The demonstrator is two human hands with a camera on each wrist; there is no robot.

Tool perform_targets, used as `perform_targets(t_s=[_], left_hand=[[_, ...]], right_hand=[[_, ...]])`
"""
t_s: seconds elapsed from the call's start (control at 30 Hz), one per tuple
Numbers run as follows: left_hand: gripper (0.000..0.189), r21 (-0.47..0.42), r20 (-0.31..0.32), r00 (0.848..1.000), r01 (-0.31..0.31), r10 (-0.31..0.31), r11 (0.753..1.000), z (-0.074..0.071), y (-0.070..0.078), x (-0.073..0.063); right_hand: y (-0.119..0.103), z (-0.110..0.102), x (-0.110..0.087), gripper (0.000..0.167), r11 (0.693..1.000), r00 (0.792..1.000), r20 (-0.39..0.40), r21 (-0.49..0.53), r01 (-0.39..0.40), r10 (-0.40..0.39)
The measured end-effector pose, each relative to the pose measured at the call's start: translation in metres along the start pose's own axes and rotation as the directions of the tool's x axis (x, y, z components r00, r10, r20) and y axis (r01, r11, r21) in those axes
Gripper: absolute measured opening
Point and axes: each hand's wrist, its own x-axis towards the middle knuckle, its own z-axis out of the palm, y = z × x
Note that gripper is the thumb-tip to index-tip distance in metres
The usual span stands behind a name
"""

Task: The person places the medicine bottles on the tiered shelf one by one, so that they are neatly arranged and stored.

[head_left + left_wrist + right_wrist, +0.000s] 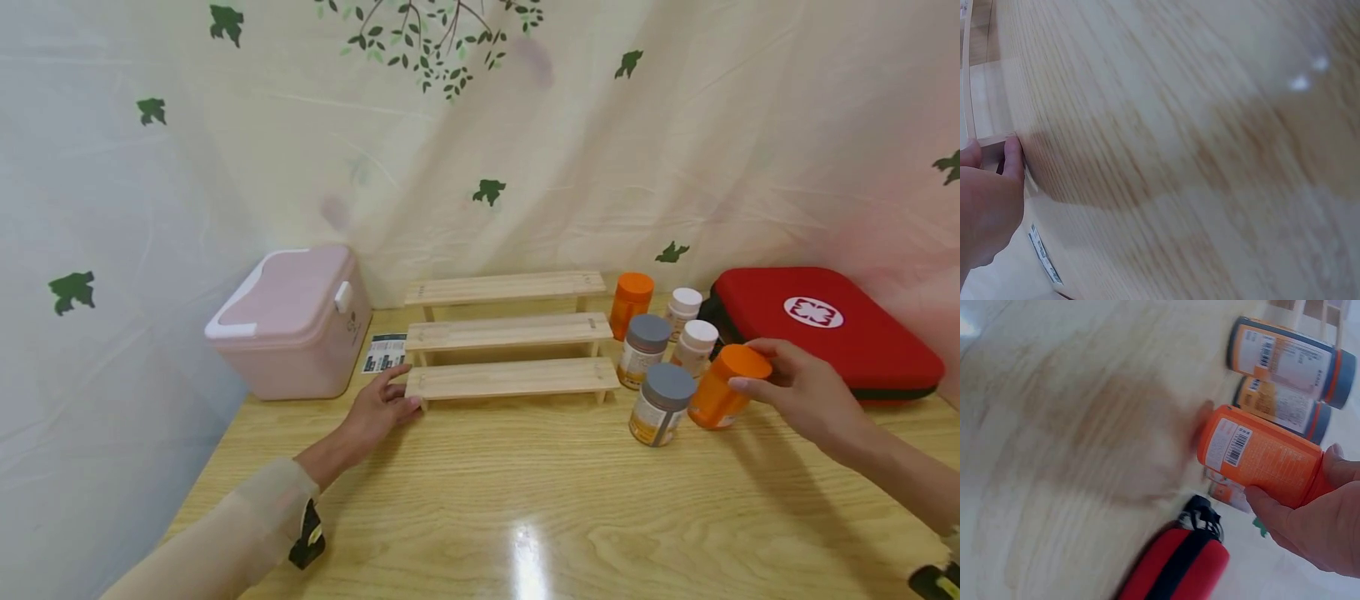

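Observation:
My right hand [813, 396] grips an orange pill bottle [720, 400] near its orange lid. In the right wrist view the bottle [1260, 456] shows a white barcode label, and my thumb and fingers are round its cap end. At the left end of a three-step wooden rack [513, 379], my left hand [378, 414] pinches the lowest step's end; the left wrist view shows its fingers [1015, 159] on either side of the wood. Beside the held bottle stand two grey-lidded bottles [663, 404], two white-lidded bottles [696, 346] and another orange bottle [632, 304].
A red first-aid case [832, 333] lies at the back right, behind my right hand. To the left stands a pink lidded box [300, 325], with a printed card [386, 352] between it and the rack. Behind everything hangs a leaf-patterned cloth [450, 200].

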Motion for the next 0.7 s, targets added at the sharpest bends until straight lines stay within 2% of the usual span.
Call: perform_targets(t_s=[0.1, 0.2, 0.33, 0.4, 0.47, 0.57, 0.7], left_hand=[[0.060, -0.011, 0.005, 1.000, 0.004, -0.004, 1.000, 0.000, -0.001, 0.001], [0.060, -0.015, 0.010, 1.000, -0.001, 0.002, 1.000, 0.000, -0.001, 0.001], [0.060, -0.009, 0.011, 1.000, -0.010, 0.010, 1.000, -0.002, 0.001, 0.001], [0.060, -0.005, 0.010, 1.000, -0.009, 0.009, 1.000, -0.002, 0.002, 0.001], [0.059, -0.006, 0.008, 1.000, -0.006, 0.006, 1.000, -0.002, 0.002, 0.001], [0.059, -0.003, 0.003, 1.000, 0.001, -0.001, 1.000, -0.002, 0.002, 0.001], [0.060, -0.004, -0.009, 1.000, 0.016, -0.016, 1.000, 0.000, 0.001, 0.002]], right_hand=[[-0.007, -0.012, 0.000, 0.060, 1.000, 1.000, -0.018, -0.004, -0.002, 0.002], [-0.017, -0.028, 0.003, 0.054, 1.000, 0.997, -0.081, 0.017, 0.013, -0.012], [-0.035, -0.049, 0.013, 0.039, 0.987, 0.980, -0.172, 0.107, 0.122, -0.103], [-0.047, -0.059, 0.019, 0.038, 0.982, 0.974, -0.185, 0.111, 0.153, -0.131], [-0.059, -0.068, 0.027, 0.039, 0.980, 0.974, -0.171, 0.101, 0.171, -0.152], [-0.081, -0.076, 0.038, 0.047, 0.990, 0.981, -0.134, 0.024, 0.142, -0.137], [-0.110, -0.076, 0.056, 0.060, 0.996, 0.994, -0.046, 0.001, 0.095, -0.095]])
